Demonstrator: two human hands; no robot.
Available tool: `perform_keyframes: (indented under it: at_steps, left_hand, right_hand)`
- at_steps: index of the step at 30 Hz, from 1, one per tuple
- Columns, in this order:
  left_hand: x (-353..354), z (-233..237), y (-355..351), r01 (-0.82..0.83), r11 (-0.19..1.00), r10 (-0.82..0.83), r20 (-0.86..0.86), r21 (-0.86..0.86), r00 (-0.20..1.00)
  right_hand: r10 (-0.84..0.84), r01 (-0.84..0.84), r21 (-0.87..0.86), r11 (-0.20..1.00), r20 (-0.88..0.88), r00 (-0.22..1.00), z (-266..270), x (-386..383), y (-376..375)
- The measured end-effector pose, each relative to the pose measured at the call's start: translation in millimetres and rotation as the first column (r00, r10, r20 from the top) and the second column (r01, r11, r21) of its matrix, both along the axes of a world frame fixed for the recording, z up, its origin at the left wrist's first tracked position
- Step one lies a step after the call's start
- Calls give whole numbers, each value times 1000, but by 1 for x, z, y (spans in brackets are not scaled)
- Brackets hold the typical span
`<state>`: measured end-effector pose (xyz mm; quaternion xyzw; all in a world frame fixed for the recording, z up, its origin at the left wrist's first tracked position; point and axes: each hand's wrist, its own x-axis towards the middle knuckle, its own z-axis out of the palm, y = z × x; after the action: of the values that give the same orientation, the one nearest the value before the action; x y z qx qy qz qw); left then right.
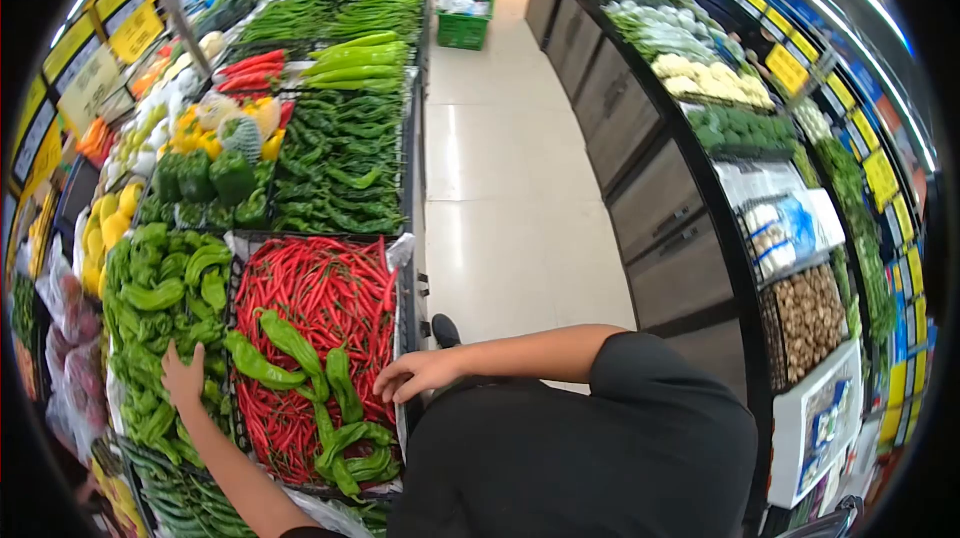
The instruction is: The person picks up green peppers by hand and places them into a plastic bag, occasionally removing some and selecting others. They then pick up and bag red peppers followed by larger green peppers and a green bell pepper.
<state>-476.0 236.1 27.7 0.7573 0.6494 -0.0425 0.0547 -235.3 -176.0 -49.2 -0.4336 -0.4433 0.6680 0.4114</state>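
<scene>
1. The person's right hand is nearest, at the end of a bare forearm coming out of a black sleeve. Its fingers bend loosely down over the front rim of a black plastic crate of slim red chillies. It is a narrow, relaxed curl, and nothing shows gripped in it.
2. Just left of that hand, several long, curved dark-green peppers lie on top of the red chillies. They are near the fingertips but not touching them.
3. The left hand reaches up from the lower left. It lies wide and flat, fingers up, pressed on a heap of crinkled light-green peppers in the compartment beside the crate. It holds nothing.
4. A black shoe toe shows on the pale tiled floor, just beyond the right hand.
5. Behind the crate, a pile of thin dark-green chillies fills the next compartment. Glossy green bell peppers are to its left, with yellow bell peppers beyond them.
6. Across the aisle on the right, a bin of brown mushrooms sits on the dark shelving.
7. Farthest, a green plastic shopping basket stands on the floor at the end of the aisle.
</scene>
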Motion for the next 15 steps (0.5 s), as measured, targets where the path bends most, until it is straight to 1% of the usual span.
perform_keyframes:
  at_steps: [2, 5, 6, 7, 12, 15]
  left_hand:
    - [8, 10, -8, -24, 999, 23, -55, -31, 998]
    - [15, 12, -11, -51, 997, 45, -119, -49, 992]
    - [18, 17, -14, -58, 997, 51, -137, -48, 989]
    - [22, 26, -21, -62, 996, 53, -134, -66, 990]
    - [20, 30, -15, -58, 993, 40, -158, -107, 987]
    - [21, 29, -15, -55, 989, 27, -205, -135, 978]
  right_hand:
    - [34, -33, -21, 999, 42, 999, 6, 4, 2]
    - [-5, 5, 9, 1000, 9, 1000, 8, 6, 6]
    - [22, -22, 3, 1000, 23, 999, 8, 8, 8]
    - [21, -21, 4, 1000, 17, 1000, 5, 9, 9]
    - [26, -26, -13, 1000, 13, 1000, -1, 8, 11]
    - [26, -26, -8, 1000, 27, 999, 0, 8, 10]
